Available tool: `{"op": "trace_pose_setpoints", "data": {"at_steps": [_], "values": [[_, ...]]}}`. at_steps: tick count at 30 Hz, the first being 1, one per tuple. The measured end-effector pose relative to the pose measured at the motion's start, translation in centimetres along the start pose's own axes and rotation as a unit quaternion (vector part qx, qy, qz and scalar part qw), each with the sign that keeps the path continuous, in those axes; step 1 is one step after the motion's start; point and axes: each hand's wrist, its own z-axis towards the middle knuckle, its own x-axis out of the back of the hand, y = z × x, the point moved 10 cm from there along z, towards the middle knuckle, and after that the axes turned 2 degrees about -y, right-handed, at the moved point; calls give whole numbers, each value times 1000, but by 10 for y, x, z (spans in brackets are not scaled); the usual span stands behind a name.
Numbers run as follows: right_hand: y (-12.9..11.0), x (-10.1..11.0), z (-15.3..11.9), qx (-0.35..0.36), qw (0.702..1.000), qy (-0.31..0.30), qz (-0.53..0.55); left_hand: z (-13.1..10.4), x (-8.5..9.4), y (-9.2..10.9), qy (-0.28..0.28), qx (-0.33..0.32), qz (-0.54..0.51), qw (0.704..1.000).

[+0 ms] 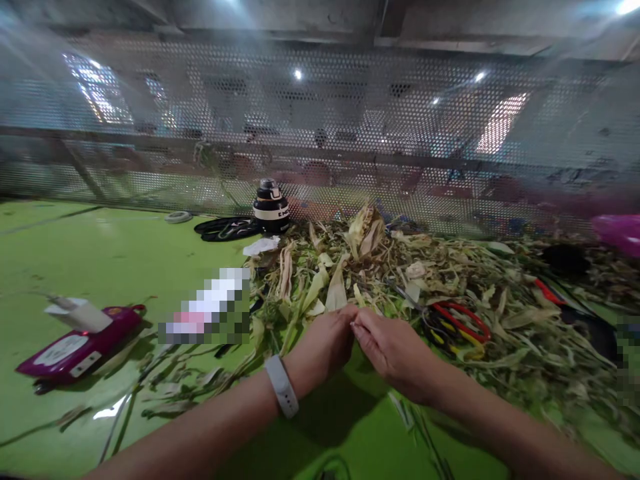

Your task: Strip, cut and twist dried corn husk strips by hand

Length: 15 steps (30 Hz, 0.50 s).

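Note:
My left hand [327,340], below a grey wristband [281,387], is closed and meets my right hand [387,343] at the fingertips. The right hand is closed too, its thumb and fingers pinched together. A tiny pale bit shows between them, but I cannot make out what they hold. Just beyond both hands lies a large heap of dried husks and leaves [337,287] on the green table [330,427]. Red-handled scissors [463,320] rest in the heap to the right of my right hand.
A purple power strip [83,353] with a white charger [77,313] sits at left. At the back stand a black bottle [271,210] and a black coiled item [227,228]. A perforated metal screen [320,107] rises behind the table. Something magenta [620,233] is at far right.

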Motion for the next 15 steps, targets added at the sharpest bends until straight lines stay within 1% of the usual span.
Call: {"op": "trace_pose_setpoints", "data": {"at_steps": [2,5,9,12,15], "values": [[0,1,0,5,1000,7,-12,1,4,3,5,5,20,1000],[3,5,-1,3,1000,21,-7,2,9,13,3,-1,40,999],[2,10,-3,-3,999,32,22,0,6,24,-12,-31,68,997],[1,16,-5,-13,996,49,76,-2,1,26,-31,-56,71,995],[1,21,-4,-18,992,70,104,0,7,23,-22,-53,68,996]]}}
